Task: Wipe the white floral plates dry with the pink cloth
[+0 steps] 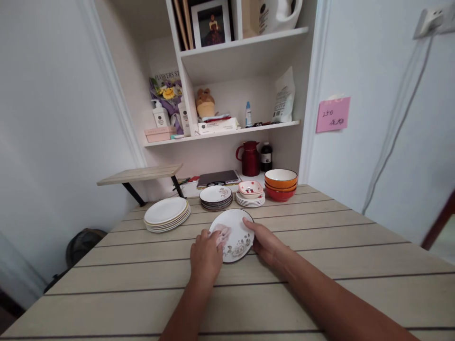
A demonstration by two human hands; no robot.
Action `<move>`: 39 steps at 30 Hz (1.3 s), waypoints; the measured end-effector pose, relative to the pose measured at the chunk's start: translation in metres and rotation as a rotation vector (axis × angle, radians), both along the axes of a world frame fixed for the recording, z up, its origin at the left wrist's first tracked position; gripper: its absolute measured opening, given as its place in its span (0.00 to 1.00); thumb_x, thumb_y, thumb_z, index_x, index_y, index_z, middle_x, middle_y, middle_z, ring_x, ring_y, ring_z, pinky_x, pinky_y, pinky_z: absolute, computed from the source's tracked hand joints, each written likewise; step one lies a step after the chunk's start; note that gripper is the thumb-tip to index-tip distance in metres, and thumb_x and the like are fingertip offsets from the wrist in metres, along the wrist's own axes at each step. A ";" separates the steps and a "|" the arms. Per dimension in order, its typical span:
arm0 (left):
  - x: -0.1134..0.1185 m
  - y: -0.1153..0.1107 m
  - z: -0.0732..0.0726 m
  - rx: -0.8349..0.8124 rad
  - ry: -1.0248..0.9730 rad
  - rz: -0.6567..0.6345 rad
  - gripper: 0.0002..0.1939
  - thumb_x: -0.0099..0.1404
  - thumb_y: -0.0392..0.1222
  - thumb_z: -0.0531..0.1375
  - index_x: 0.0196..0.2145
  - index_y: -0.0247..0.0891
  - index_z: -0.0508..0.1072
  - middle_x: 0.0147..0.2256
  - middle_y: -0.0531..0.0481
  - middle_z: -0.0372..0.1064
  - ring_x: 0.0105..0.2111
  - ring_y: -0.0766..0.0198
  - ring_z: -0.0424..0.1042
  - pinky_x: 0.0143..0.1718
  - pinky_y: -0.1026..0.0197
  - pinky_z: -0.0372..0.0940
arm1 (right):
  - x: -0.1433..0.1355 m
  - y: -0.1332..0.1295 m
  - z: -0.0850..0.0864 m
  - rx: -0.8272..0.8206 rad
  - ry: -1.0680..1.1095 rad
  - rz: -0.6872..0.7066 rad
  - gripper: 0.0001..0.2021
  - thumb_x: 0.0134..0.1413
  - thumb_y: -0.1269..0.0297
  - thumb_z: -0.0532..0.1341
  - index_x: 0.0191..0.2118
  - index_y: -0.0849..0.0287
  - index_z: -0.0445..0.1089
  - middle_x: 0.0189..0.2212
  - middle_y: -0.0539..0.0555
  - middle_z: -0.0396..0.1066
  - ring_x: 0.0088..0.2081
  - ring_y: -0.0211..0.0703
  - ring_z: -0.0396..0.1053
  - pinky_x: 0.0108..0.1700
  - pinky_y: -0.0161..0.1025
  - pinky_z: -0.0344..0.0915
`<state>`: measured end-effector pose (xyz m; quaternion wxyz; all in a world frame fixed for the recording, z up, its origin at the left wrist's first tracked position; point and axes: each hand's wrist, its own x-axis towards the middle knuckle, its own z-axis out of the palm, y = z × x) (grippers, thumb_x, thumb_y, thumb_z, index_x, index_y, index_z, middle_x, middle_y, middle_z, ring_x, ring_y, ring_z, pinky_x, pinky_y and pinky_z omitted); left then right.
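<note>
A white plate with a dark rim and grey-brown flowers is tilted toward me above the table. My right hand grips its right edge, the thumb on the face and the fingers behind. Closed around a pale pink cloth, my left hand presses it against the plate's left side. Just behind stands a stack of matching dark-rimmed plates.
White oval plates are stacked at the left, near a small raised shelf. Small white plates carry a pink bowl. Orange and red bowls stand right of them. Behind are a laptop and a red jug.
</note>
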<state>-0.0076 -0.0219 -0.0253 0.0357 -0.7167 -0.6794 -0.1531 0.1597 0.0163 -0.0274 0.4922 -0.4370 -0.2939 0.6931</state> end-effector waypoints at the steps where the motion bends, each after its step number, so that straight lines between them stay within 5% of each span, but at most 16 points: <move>1: 0.000 0.000 0.000 -0.006 0.007 -0.015 0.20 0.64 0.44 0.52 0.54 0.50 0.67 0.46 0.46 0.64 0.45 0.56 0.64 0.42 0.58 0.57 | 0.000 0.000 0.000 0.002 0.001 0.004 0.14 0.55 0.58 0.60 0.40 0.64 0.71 0.33 0.57 0.77 0.30 0.39 0.72 0.31 0.34 0.67; 13: -0.011 0.004 -0.002 0.026 0.016 -0.190 0.20 0.66 0.45 0.50 0.54 0.45 0.68 0.47 0.43 0.63 0.47 0.56 0.63 0.49 0.59 0.57 | 0.000 -0.001 0.000 0.019 -0.007 0.017 0.13 0.55 0.58 0.60 0.40 0.63 0.70 0.32 0.57 0.77 0.30 0.40 0.72 0.31 0.36 0.67; 39: -0.008 0.002 0.003 -0.018 0.019 -0.167 0.21 0.66 0.45 0.50 0.55 0.45 0.67 0.48 0.43 0.63 0.47 0.55 0.62 0.49 0.58 0.56 | 0.000 0.004 -0.007 0.015 -0.002 0.005 0.12 0.54 0.59 0.61 0.39 0.64 0.71 0.34 0.58 0.78 0.30 0.40 0.73 0.30 0.35 0.68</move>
